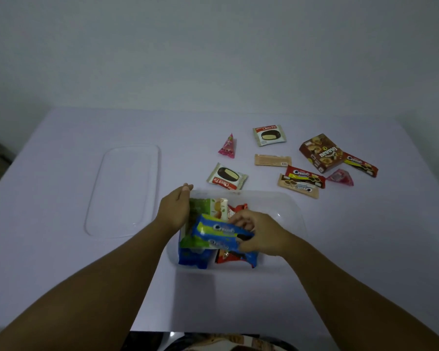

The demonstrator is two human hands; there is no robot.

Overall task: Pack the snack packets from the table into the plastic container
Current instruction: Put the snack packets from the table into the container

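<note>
The clear plastic container (287, 211) sits in front of me and holds several packets: a green and white one (208, 207), blue cream-biscuit packets (213, 233) and red ones (230, 257). My left hand (175, 211) grips the container's left rim and wall. My right hand (259, 231) is inside the container, its fingers closed on the top blue packet. On the table beyond lie two Choco Pie packets (269, 135) (227, 176), two pink triangular packets (228, 146) (340, 177), a brown box (321, 152), a tan wafer bar (273, 160) and red and tan biscuit packets (305, 175).
The container's clear lid (123, 191) lies flat on the table to the left. The white table (61, 262) runs to a pale wall at the back. Its front edge is just below my forearms.
</note>
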